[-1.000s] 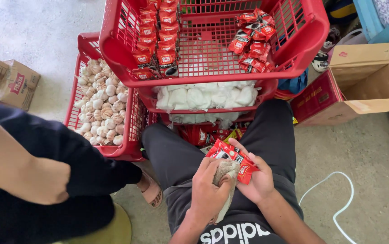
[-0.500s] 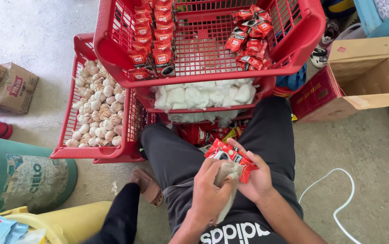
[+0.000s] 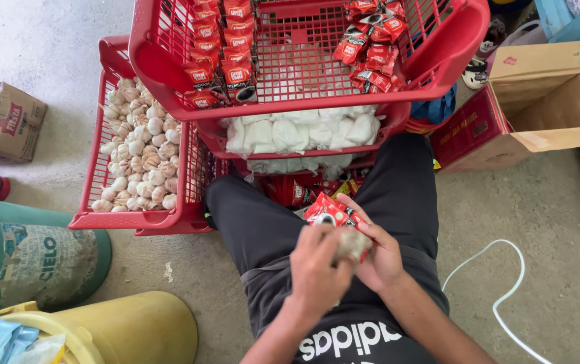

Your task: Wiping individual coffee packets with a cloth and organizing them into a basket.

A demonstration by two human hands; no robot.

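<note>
Over my lap, my left hand (image 3: 317, 269) and my right hand (image 3: 379, 259) are closed together on a bunch of small red sachets (image 3: 330, 212) and a crumpled clear plastic bag (image 3: 352, 243). The sachets stick out above my fingers. In front of my knees a red plastic basket (image 3: 438, 67) holds more red sachets (image 3: 371, 40) in rows and a loose pile. A lower red basket (image 3: 398, 125) under it carries small white filled bags (image 3: 303, 131). Further red packs (image 3: 290, 192) lie between my legs.
A red basket (image 3: 84, 219) of garlic bulbs (image 3: 135, 162) stands at left. Cardboard boxes (image 3: 546, 101) sit at right, another box (image 3: 7, 125) at far left. A green drum (image 3: 27, 249) and yellow container (image 3: 135, 330) are near left. A white cord (image 3: 499, 296) lies on the concrete floor.
Another person's arm and dark clothing at the left have gone, uncovering the green drum and yellow container. My left hand has closed further over the bag and sachets.
</note>
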